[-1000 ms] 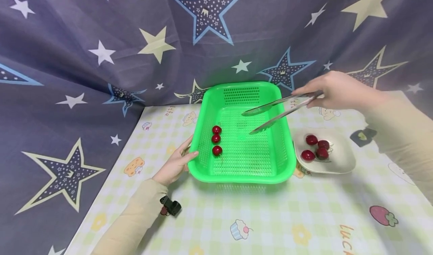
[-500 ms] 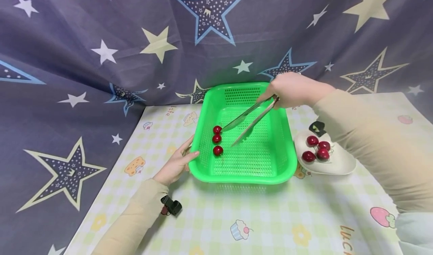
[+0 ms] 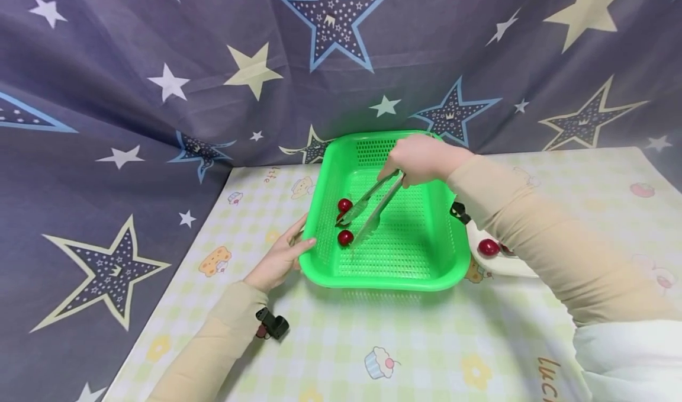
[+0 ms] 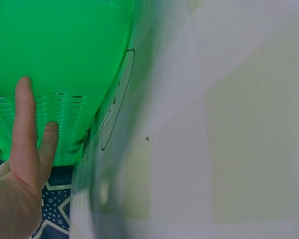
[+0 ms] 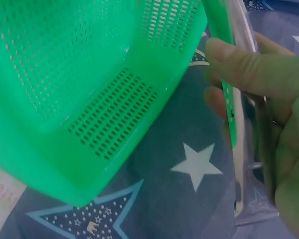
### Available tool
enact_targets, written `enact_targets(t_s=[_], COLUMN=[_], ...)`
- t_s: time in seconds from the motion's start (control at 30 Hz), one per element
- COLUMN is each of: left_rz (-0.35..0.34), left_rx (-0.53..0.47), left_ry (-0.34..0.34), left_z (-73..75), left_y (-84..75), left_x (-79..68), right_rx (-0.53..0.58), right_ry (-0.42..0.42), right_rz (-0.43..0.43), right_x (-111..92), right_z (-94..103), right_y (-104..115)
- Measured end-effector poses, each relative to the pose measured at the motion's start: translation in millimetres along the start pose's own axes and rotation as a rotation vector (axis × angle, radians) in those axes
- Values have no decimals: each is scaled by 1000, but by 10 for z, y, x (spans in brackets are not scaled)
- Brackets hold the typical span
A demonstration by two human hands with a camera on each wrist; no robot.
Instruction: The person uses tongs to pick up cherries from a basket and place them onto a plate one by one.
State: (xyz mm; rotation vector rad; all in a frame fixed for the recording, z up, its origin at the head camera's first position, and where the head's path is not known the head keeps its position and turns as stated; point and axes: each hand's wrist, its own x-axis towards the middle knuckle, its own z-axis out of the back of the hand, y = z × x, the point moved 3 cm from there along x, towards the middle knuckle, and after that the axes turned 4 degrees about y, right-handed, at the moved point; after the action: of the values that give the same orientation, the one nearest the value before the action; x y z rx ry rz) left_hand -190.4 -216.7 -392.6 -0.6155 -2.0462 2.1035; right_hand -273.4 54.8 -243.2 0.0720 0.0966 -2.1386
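A green plastic basket (image 3: 394, 280) with perforated walls holds three red cherries (image 3: 344, 205) in a row along its left side. At the basket's left rim, my left hand (image 3: 279, 257) holds on, thumb on the rim and other fingers (image 4: 25, 107) against the outer wall. Metal tongs (image 3: 380, 203) are gripped in my right hand (image 3: 421, 158), above the basket's back right part. They reach down leftward with arms spread. One tip partly covers the middle cherry; the other lies beside the front cherry (image 3: 345, 238). Whether the tips touch them, I cannot tell.
A white dish (image 3: 506, 266) with cherries (image 3: 488, 247) stands right of the basket, partly hidden beneath my right sleeve (image 3: 533, 236). A checked cloth (image 3: 426, 343) covers the table. Behind hangs a dark star-patterned curtain (image 3: 197, 35).
My right hand has moved left and lower over the basket, bringing the tongs' tips to the cherries. My right sleeve now covers part of the dish. The left hand stays at the rim.
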Motion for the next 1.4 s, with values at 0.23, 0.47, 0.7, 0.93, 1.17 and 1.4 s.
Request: enact_targets(t_s=[0.23, 0.47, 0.7, 0.93, 1.17, 1.4], left_rz=[2, -3, -21, -26, -22, -2], left_rx=[2, 10, 24, 31, 51, 48], left_ry=[-4, 0, 21, 29, 33, 39], left_z=[-5, -25, -19, -16, -26, -30], left_y=[-8, -9, 30, 37, -8, -52], left_x=[2, -1, 17, 21, 12, 15], right_rx=[25, 44, 87, 110, 134, 152], right_ry=[16, 21, 43, 44, 62, 69], right_rz=[-3, -4, -7, -4, -26, -33], right_x=[56, 84, 97, 99, 110, 113], right_z=[-105, -202, -271, -328, -366, -362], right_y=[8, 4, -17, -70, -115, -136])
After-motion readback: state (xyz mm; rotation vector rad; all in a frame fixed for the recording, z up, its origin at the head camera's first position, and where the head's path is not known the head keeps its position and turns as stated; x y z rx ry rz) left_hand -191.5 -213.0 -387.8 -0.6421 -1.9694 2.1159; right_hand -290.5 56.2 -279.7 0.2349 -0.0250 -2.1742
